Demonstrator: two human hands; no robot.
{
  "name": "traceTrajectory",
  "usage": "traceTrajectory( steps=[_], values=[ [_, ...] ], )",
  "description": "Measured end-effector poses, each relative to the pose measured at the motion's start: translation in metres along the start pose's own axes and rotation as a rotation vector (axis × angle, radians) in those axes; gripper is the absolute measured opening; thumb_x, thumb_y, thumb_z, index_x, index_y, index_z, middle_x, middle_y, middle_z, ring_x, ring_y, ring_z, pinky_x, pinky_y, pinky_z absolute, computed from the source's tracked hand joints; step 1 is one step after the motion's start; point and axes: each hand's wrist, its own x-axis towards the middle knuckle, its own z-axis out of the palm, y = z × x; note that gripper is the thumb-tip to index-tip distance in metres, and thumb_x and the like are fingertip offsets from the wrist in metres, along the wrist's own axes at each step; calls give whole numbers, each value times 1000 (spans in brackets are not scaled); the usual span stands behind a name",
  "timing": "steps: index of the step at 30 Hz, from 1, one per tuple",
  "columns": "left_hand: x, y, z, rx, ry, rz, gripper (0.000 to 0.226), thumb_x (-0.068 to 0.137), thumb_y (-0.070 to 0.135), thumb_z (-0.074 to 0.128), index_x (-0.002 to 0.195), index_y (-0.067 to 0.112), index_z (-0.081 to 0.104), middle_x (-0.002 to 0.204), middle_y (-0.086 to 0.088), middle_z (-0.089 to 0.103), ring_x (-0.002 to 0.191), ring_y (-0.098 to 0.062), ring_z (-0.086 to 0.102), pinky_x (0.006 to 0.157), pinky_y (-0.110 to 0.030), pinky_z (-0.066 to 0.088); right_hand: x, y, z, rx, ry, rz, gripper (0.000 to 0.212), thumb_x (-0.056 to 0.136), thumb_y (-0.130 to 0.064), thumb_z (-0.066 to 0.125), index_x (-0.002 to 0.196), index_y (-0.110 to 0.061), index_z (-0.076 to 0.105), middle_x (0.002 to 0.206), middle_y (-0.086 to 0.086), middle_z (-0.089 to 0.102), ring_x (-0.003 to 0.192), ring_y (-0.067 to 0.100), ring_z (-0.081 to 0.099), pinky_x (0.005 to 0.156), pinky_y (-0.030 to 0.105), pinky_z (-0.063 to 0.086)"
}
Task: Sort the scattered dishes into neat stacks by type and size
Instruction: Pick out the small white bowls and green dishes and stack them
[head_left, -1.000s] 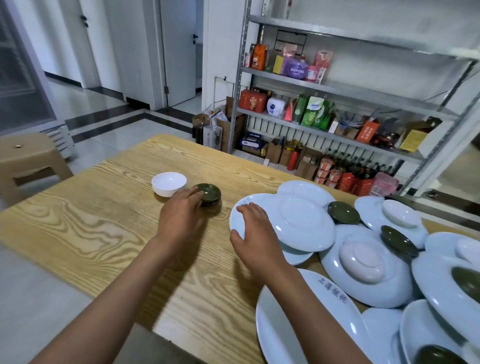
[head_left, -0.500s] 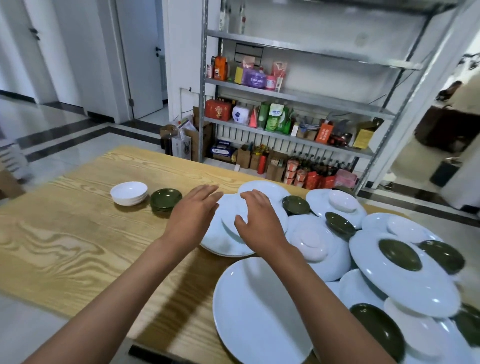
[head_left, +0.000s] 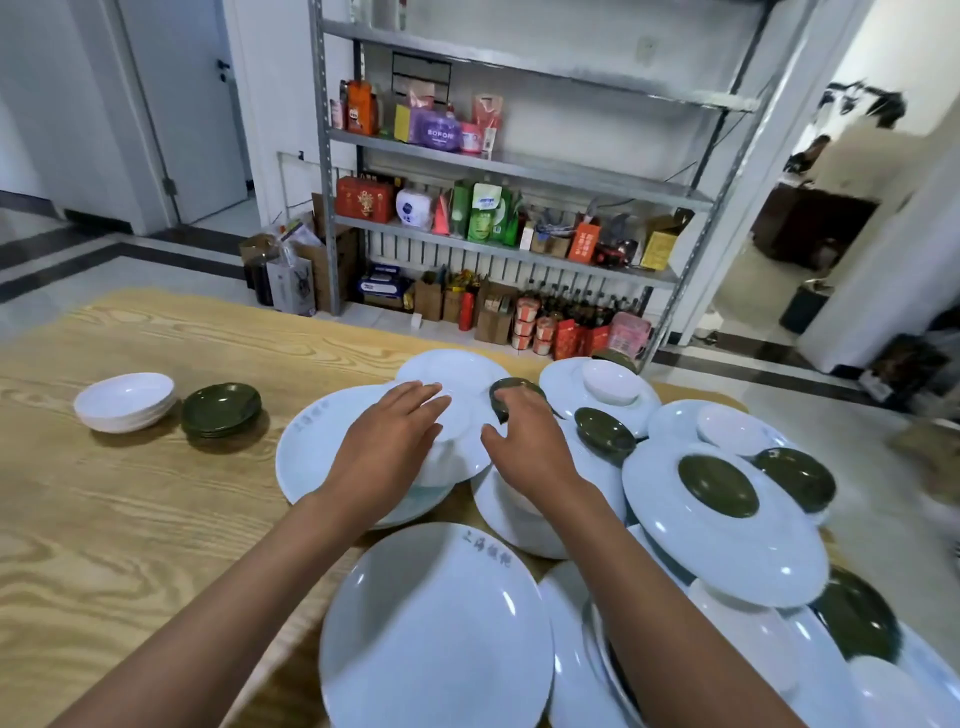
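Where right hand (head_left: 524, 441) covers green saucer (head_left: 506, 391), grip unclear; left hand (head_left: 387, 447) flat.

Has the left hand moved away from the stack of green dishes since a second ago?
Yes. The left hand has gone right, from the green dish stack onto the white plates.

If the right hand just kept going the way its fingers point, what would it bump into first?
The right hand would likely meet the small green dish right at its fingers; they may already touch it, since depth is unclear.

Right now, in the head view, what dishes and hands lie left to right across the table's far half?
White bowl stack → green saucer stack → left hand → right hand → green saucer → green saucer on tilted plate
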Motion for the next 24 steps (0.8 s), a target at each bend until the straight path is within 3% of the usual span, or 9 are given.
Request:
traceTrajectory(
  steps=[4,7,13,16,24],
  values=[
    [8,0,15,-28,-20,0,33,89,8,62,122,11,64,131,-7,59,124,-28,52,98,-40,43,28,15,0,-36,-5,50,20,86,-16,55,103,-6,59,108,10,57,106,28,49,83,34,42],
    [11,-6,21,-24,-27,10,33,88,7,64,120,12,64,129,-6,60,123,-27,53,98,-40,44,53,24,5,-100,-38,55,4,80,-12,49,77,-10,50,87,8,54,92,30,51,69,32,36],
    [21,-15,33,-46,-36,-28,32,90,6,60,121,12,64,130,-5,60,123,-26,51,100,-37,41,84,35,14,-150,-175,146,15,82,-8,46,82,-10,61,91,11,60,86,32,56,67,31,44],
    [21,-21,37,-46,-47,-29,31,90,7,60,121,13,63,129,-4,60,123,-25,51,100,-35,41,90,35,22,-141,-235,201,14,77,-5,47,69,-12,56,81,9,60,78,31,57,62,29,42],
    [27,-28,36,-84,-65,-70,31,92,9,57,122,12,62,132,-4,58,125,-25,49,101,-38,41,93,35,24,-170,-272,235,19,77,2,52,63,-9,46,65,3,48,64,25,50,55,29,42]
  ],
)
